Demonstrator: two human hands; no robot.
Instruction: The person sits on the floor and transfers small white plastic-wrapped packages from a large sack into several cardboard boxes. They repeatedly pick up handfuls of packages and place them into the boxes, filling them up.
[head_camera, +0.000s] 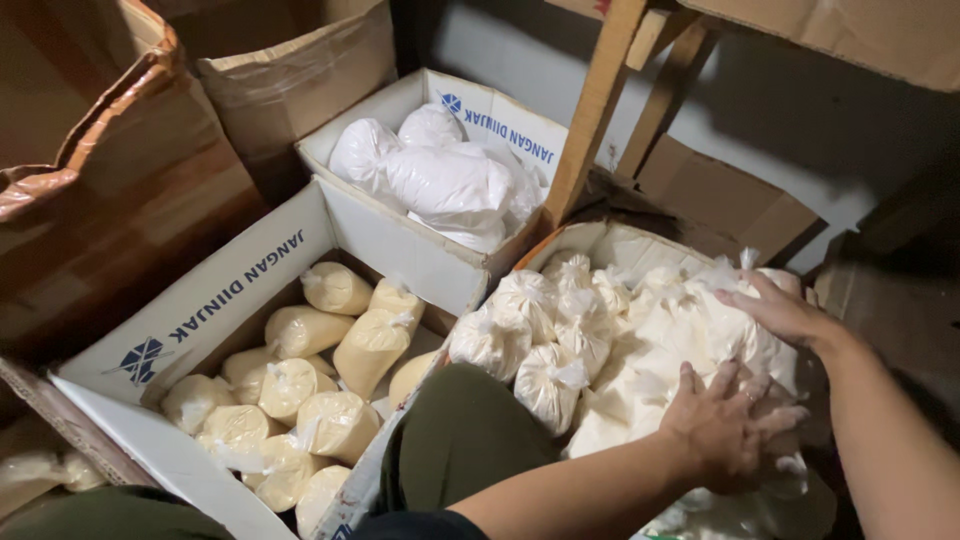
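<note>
Dim storeroom floor, crowded with cardboard boxes. My left hand (725, 425) presses flat, grip wide, on a pile of tied white bags (640, 340) in the right-hand box (610, 245); my right hand (780, 312) rests open on its far side. Two neighbouring boxes (200, 310) already sit filled.

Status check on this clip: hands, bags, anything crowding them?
Left hand flat on pale bags in right box. Right hand resting on same pile. Knee against box edge.
</note>
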